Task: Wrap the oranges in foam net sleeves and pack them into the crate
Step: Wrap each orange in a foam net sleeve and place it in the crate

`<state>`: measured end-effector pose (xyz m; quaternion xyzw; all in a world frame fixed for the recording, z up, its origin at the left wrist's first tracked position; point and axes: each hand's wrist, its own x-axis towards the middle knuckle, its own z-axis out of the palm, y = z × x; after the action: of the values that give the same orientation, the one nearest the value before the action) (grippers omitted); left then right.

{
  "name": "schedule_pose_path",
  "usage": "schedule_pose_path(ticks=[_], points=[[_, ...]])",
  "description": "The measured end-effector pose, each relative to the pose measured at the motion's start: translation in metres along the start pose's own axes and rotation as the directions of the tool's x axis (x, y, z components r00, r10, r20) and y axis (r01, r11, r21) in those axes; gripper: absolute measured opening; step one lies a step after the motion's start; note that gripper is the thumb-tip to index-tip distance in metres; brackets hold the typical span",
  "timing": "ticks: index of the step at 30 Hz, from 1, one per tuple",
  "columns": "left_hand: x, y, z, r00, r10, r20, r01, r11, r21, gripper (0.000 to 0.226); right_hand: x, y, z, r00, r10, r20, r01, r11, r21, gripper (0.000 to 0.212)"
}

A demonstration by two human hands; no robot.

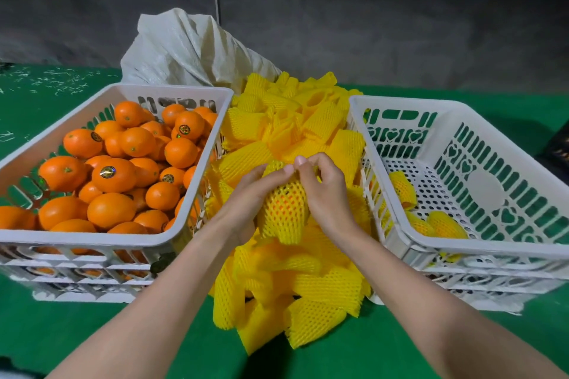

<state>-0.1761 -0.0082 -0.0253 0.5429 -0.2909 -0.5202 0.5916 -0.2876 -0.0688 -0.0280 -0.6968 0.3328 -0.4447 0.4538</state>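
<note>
Between the two crates, head view: one orange (284, 207) sits inside a yellow foam net sleeve (281, 234), held above the pile of loose sleeves (311, 286) on the green desk (92, 332).
Left hand: the left hand (246, 198) grips the orange from its left side and from under it.
Right hand: the right hand (324, 194) lies on the right side; its fingers (303, 160) pinch the far end of the sleeve, touching the left thumb.
Long axis: the sleeve runs away from the person, with the near end hanging toward the wrists and the far end at the fingertips.
Packing crate: the white packing crate (462, 251) stands to the right, just beside the right forearm; a few wrapped oranges (445, 224) lie in its near part.
Supply crate: the supply crate (92, 237) of bare oranges stands to the left.
Judgement: the right hand is nearer to the packing crate, so the carry probably goes rightward over its near rim.
</note>
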Motion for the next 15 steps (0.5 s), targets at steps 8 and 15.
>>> schedule_pose_path(ticks=[8, 15], points=[[0.003, -0.005, 0.002, 0.992, 0.019, -0.124, -0.015, 0.999, 0.032, 0.103, -0.028, 0.007, -0.008, 0.965, -0.03, 0.259, 0.027, 1.0, 0.015, 0.044], [0.005, -0.006, 0.0, 0.998, 0.024, -0.065, -0.029, 0.997, -0.072, 0.081, -0.031, 0.009, -0.011, 0.93, -0.118, 0.348, 0.169, 0.978, -0.121, 0.068]])
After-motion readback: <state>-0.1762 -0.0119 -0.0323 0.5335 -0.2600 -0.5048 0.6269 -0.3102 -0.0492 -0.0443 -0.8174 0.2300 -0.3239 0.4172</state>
